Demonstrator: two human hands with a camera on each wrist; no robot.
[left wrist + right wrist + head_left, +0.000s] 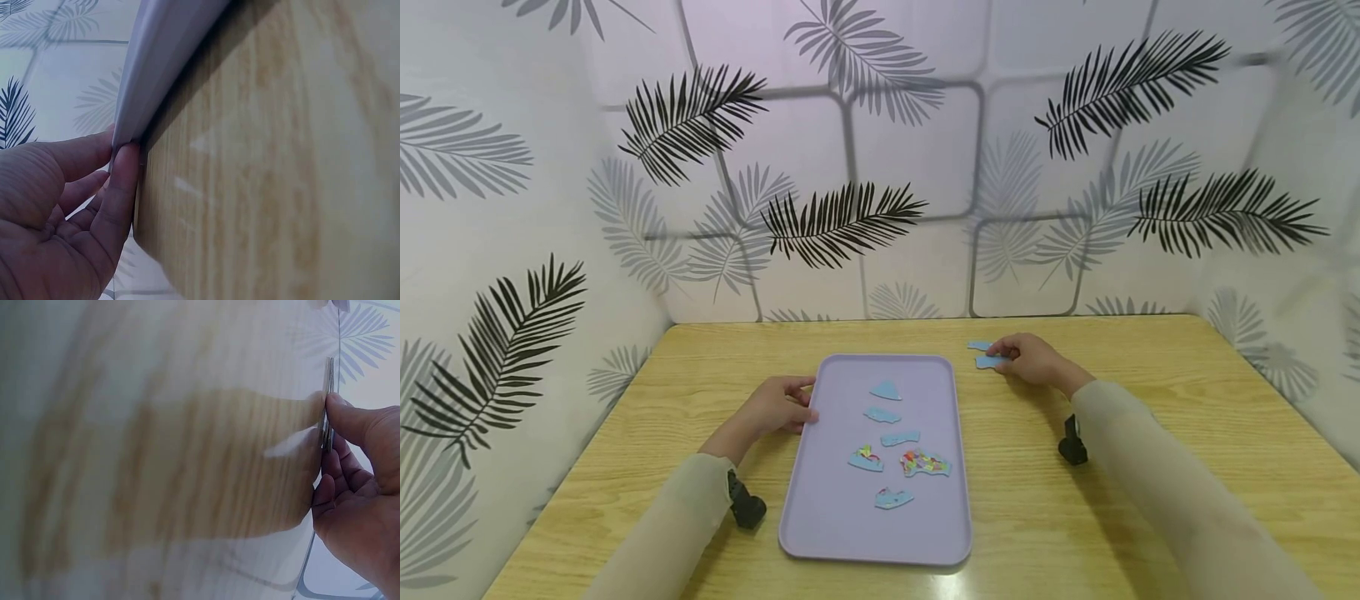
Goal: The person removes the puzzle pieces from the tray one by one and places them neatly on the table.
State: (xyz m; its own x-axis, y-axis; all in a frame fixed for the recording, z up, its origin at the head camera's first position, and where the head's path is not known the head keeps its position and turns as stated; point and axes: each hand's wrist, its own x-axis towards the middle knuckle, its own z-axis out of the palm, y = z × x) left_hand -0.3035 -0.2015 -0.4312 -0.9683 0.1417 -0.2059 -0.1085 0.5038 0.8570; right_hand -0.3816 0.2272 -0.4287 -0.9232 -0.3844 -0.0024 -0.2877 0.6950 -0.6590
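Observation:
A lilac tray (874,533) lies on the wooden table, with my left hand (781,405) at its left edge. In the left wrist view, the thumb and fingers of my left hand (75,206) pinch the tray's rim (159,59). Right of the tray, my right hand (1028,358) holds a flat light-blue piece (989,362) by its end, low over the table. Another blue piece (978,345) lies just behind it. In the right wrist view, thin pieces (329,403) appear edge-on between the thumb and curled fingers of my right hand (359,475).
Several irregular flat pieces lie spread on the tray, among them a blue one (886,390) near the back and a colourfully patterned one (925,463) at the right. The wooden table (1030,517) ends at a leaf-patterned wall (917,275). Dark wrist cameras (747,505) hang beneath both sleeves.

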